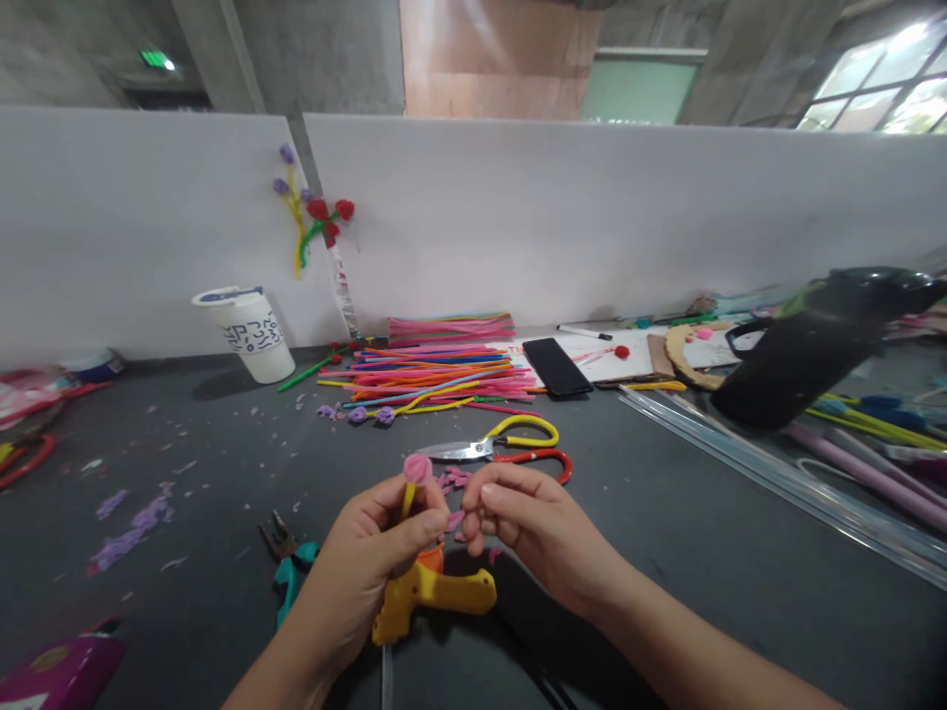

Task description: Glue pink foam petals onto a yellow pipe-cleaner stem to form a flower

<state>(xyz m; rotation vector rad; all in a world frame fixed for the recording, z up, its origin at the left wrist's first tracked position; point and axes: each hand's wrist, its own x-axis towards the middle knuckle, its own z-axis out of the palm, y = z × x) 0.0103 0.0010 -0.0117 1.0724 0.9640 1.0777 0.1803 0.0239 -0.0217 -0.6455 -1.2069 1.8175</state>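
My left hand [374, 562] pinches a yellow pipe-cleaner stem topped by a pink rolled bud [417, 467], holding it upright over the grey table. My right hand [518, 523] is closed in a pinch beside it, fingertips on a small pink piece [455, 520] near the stem. A yellow glue gun [433, 592] lies on the table right under both hands. Scissors with yellow and red handles [503, 446] lie just beyond my fingers. Small pink scraps [453, 480] sit between the scissors and my hands.
A pile of coloured pipe cleaners [436, 375] lies further back, with a black phone [556, 367] and white cup [250, 333]. Teal-handled pliers [290, 567] lie left of my hand. A black kettle [806, 340] and clear tubes [776, 473] occupy the right. Purple scraps [137, 518] litter the left.
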